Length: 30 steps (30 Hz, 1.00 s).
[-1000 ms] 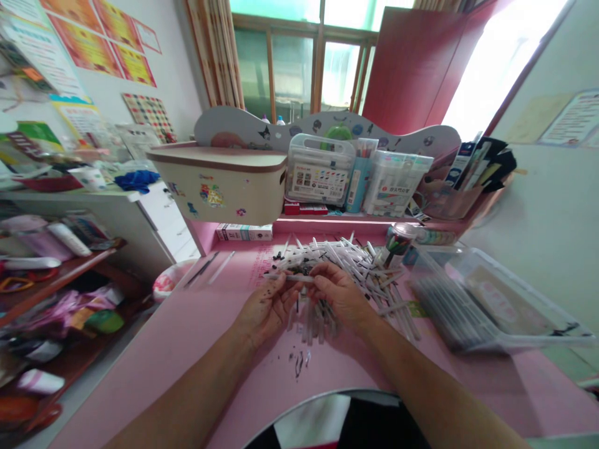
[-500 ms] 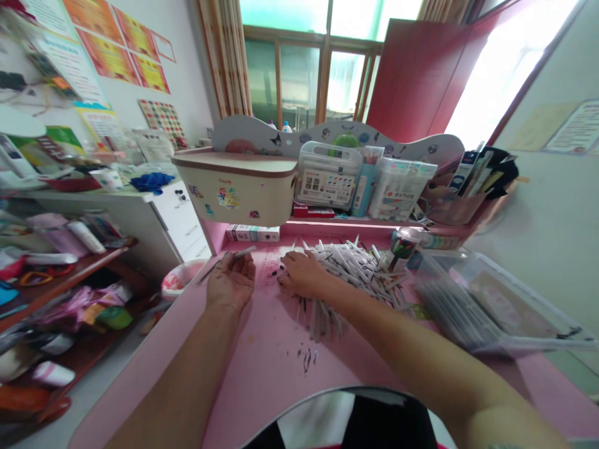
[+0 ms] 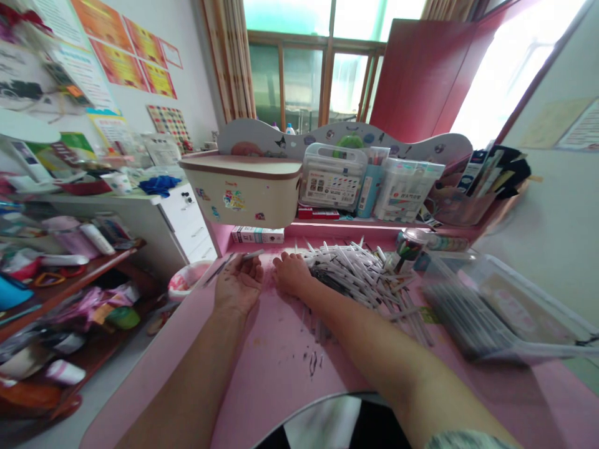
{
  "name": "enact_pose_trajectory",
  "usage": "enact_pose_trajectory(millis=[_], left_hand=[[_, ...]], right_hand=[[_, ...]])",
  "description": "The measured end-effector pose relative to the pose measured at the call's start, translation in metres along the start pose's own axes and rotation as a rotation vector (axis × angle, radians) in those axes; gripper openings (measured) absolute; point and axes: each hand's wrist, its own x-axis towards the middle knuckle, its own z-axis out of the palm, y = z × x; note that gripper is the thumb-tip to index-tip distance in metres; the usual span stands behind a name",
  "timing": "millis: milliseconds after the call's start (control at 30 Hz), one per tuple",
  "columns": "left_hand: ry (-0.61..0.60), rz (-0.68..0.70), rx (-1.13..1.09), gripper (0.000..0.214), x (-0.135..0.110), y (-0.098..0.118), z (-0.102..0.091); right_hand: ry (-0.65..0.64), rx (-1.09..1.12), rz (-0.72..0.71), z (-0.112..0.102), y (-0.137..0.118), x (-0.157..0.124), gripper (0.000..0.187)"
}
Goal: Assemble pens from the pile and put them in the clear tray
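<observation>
Pale tube point(image 3: 253, 255) at the left, hands now apart.
The tube sits at the fingertips of the upturned left hand point(image 3: 238, 288), which seems to grip it lightly, near a thin dark rod point(image 3: 218, 272) on the pink desk point(image 3: 266, 380). A second ago both hands met over the pile point(image 3: 358, 268); now they have parted, so two-handed work on a tube appears to have stopped. The right hand point(image 3: 292, 274) is palm down at the pile's left end, fingers bent; whether it holds anything cannot be told. The pile is a tangle of slim, straight, plastic-looking sticks, mostly white. Beyond: black smears point(image 3: 312, 363) on the smooth desktop, a see-through rectangular box point(image 3: 538, 330).
</observation>
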Motion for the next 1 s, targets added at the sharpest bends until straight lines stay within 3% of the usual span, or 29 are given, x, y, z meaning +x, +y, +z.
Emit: enact_pose_trajectory(millis=[367,767,1000], left_hand=[[0.01,-0.033,0.038,0.026,0.001,-0.008,-0.002],[0.016,-0.033,0.076,0.028,0.002,-0.014,-0.004],[0.021,-0.057,0.09,0.025,0.004,-0.015,-0.006]], right_hand=[[0.013,-0.032,-0.179,-0.009,0.006,-0.042,0.028],[-0.032,-0.052,-0.379,-0.026,0.034,-0.091,0.023],[-0.081,-0.062,-0.392,-0.032,0.051,-0.103,0.017]])
